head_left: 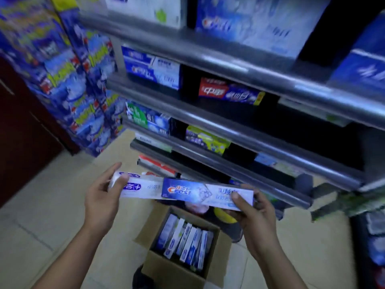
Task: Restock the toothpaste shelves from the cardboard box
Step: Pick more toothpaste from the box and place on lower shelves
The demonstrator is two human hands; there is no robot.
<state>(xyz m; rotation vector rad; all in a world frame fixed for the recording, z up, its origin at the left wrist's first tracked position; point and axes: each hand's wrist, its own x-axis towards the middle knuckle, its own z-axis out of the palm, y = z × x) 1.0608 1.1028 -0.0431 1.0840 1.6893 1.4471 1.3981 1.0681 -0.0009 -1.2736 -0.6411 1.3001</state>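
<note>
**While toothpaste is being held above the cardboard box [173,271]: light, crushable stock**

White carton [145,188] is being gripped at its left end by the left hand [102,197]. Blue carton [198,192] is being gripped at its right end by the right hand [256,217], thumb on top. Both are being held overlapping, just before the lower shelves [229,175]. Judged light, stiff lengthwise, thin-walled, glossy. Best being gripped near the ends, not squeezed mid-span.
</note>
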